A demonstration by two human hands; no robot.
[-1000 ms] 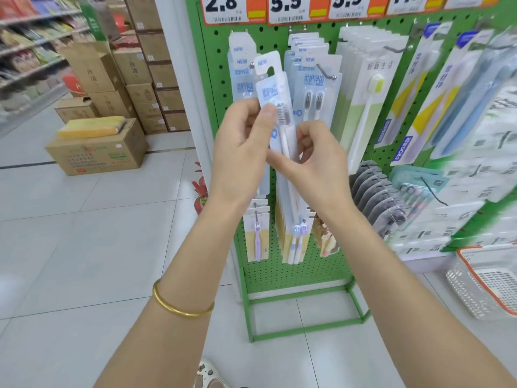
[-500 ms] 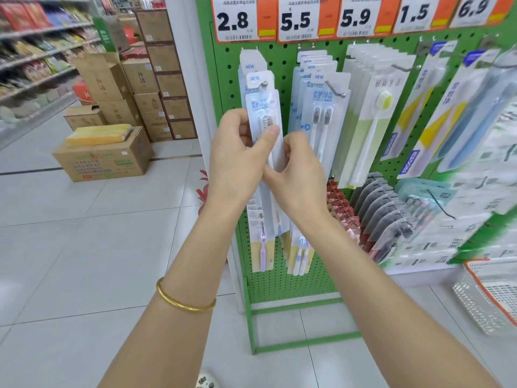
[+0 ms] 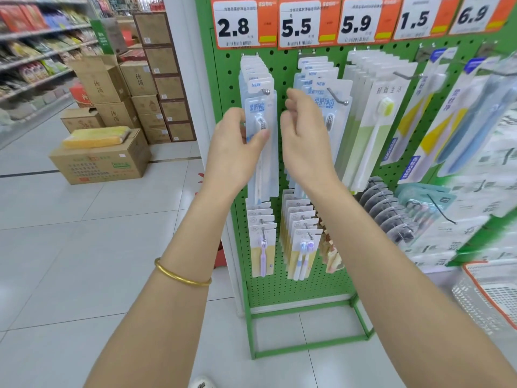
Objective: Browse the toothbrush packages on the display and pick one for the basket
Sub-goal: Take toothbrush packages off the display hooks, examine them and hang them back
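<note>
Boxes (image 3: 100,161) of brown card sit on the floor at the far left, and a yellow pack (image 3: 96,137) lies on top of the nearest one. Next comes the left arm with a gold bangle (image 3: 181,275) on it. The left hand (image 3: 237,147) is up at the green board (image 3: 282,71). Its thumb presses on the front of a toothbrush pack (image 3: 265,169), and its fingers (image 3: 233,119) curl round the pack's left edge, so the pack is pinched. That pack is the front one in the first row. It hangs on a hook (image 3: 265,91) under the 2.8 sign (image 3: 233,26).

Just beside it, the right hand (image 3: 305,141) is raised in front of the second row of packs (image 3: 330,105), under the 5.5 sign (image 3: 296,26). Its fingers (image 3: 293,98) are loosely bent and hold nothing. I cannot tell if they touch a pack.

Further right hangs a tall pack with a white and green brush (image 3: 375,130). Low at the far right, a white basket (image 3: 472,306) with an orange rim is well apart from both hands.
</note>
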